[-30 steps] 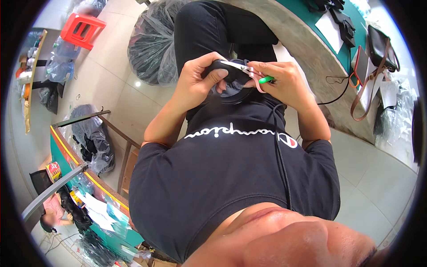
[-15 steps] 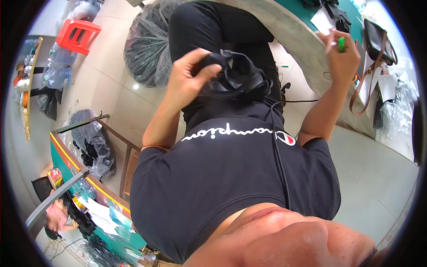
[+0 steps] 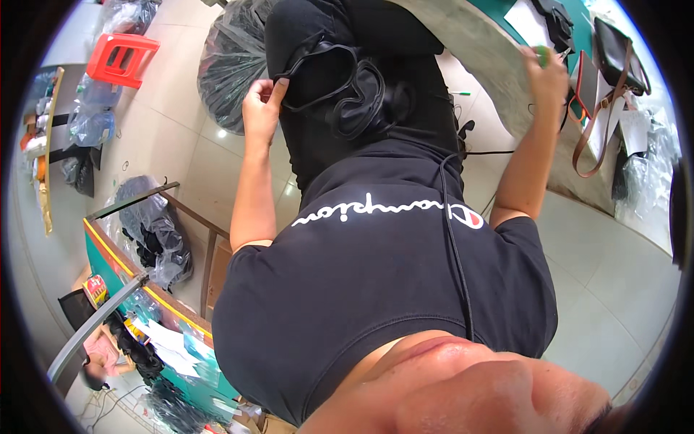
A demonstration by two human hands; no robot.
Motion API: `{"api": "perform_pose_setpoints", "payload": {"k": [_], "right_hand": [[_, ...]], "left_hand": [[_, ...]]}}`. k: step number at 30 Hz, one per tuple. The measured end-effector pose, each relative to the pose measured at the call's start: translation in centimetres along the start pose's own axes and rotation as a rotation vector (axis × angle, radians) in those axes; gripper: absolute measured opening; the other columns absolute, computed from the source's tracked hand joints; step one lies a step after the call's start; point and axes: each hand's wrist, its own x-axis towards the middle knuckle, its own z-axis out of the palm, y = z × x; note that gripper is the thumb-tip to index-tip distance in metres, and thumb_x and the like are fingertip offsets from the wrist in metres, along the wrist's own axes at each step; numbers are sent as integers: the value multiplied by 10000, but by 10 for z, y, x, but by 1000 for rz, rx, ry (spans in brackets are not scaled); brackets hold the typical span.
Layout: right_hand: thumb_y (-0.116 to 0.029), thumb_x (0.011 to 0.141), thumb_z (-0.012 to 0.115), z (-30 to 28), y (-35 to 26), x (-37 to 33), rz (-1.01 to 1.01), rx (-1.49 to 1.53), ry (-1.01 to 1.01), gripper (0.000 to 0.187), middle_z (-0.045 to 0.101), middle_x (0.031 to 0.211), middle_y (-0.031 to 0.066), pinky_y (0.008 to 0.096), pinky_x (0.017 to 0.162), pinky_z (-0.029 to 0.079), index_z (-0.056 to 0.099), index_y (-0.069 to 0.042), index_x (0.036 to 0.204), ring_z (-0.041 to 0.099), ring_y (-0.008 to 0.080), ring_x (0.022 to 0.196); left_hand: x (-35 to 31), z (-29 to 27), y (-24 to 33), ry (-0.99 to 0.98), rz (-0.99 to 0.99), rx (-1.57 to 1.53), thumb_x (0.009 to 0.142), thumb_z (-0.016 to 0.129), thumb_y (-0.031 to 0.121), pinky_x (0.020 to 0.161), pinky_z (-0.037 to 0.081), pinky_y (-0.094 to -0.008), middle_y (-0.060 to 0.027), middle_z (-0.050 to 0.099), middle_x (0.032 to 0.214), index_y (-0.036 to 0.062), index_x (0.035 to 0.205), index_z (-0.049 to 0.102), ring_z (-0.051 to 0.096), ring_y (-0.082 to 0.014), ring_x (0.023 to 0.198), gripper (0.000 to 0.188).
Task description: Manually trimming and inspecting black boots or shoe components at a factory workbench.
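Over my lap lies a soft black fabric item (image 3: 361, 98) with looped, thick-edged bands; its exact kind is unclear. My left hand (image 3: 263, 105) pinches its left edge between thumb and fingers, so one band spreads into a wide loop. Out to the right, my right hand (image 3: 547, 76) is raised near the edge of the green-topped table, its fingers curled and blurred by motion. A small green-handled tool (image 3: 542, 53) shows in its fingers, with what looks like a thin pale tip beside it. The tool's kind is too smeared to tell.
On the table (image 3: 491, 14) to the right are black items, white paper and a dark handbag (image 3: 614, 58) with a brown strap. A bagged black bundle (image 3: 231, 72) and a red stool (image 3: 123, 59) stand on the floor. A co-worker (image 3: 101, 354) sits at a cluttered bench, lower left.
My left hand has shifted left and now holds the black item by its edge, which spreads open flat over my lap. My right hand has moved slightly left, still with the green-handled tool.
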Motion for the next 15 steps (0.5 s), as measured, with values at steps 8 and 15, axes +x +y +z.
{"api": "perform_pose_setpoints", "payload": {"k": [8,15], "right_hand": [[-371,794,733,92,-152,-103,-364,847,-879,529,620,884,89,292,752,466,577,14,1120,581,164,824],[-168,810,693,61,-174,-74,617,1617,-826,107,509,641,-93,139,411,312,600,-154,862,391,-10,454]], "left_hand": [[-6,-13,39,-700,-399,-979,961,397,456,965,432,-375,-235,611,1108,34,948,634,574,-285,1093,484],[-35,37,41,-784,-43,-1277,794,695,424,1067,342,-403,-179,338,1419,88,1476,95,448,-278,1231,969]]}}
